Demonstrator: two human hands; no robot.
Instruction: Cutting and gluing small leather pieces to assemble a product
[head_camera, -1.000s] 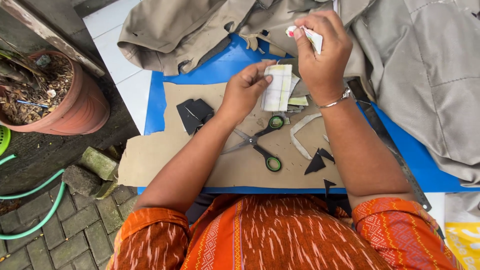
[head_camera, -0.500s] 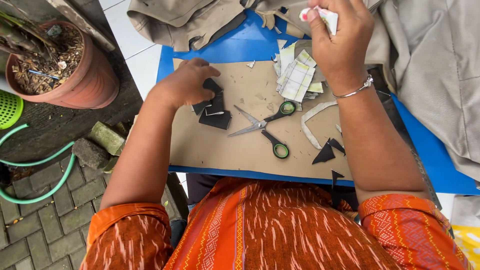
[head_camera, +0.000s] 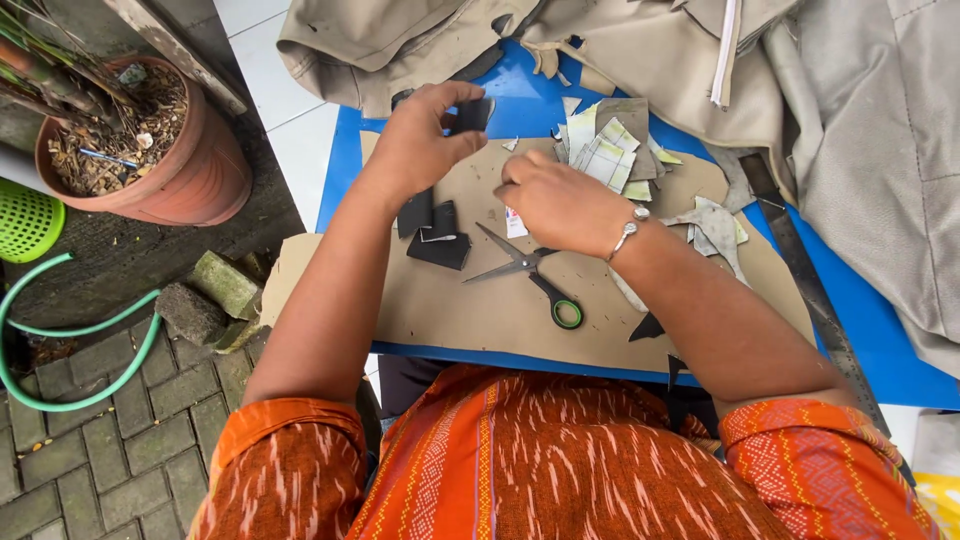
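Dark fabric piece (head_camera: 472, 113), small and roughly square, sits pinched between the thumb and fingertips of the left hand (head_camera: 425, 140), raised above the far left part of the brown cardboard sheet (head_camera: 450, 300) that covers the blue tabletop (head_camera: 345, 165). That hand is lifted off the sheet, wrist bent, fingers curled tight round the piece, the forearm running back toward the near edge. The right hand (head_camera: 560, 200) rests low near the middle of the sheet, knuckles up, fingers folded down over a small white card (head_camera: 515, 222) with some red on it; whether it grips the card or only presses on it, I cannot tell. A silver bracelet (head_camera: 625, 235) circles that wrist. Just below the right hand lie scissors (head_camera: 525, 270) with black and green handles, blades open, pointing toward the left. More dark fabric pieces (head_camera: 432, 235) lie stacked on the sheet under the left forearm. Beyond the right hand, toward the far edge, a heap of pale paper and cloth scraps (head_camera: 605, 150) is spread. A metal ruler (head_camera: 810, 290) runs along the right side of the tabletop. Khaki cloth (head_camera: 640, 50) is piled over the far edge and right side. Off the left edge stand a terracotta plant pot (head_camera: 190, 170) and a green hose (head_camera: 70, 350) on paving.
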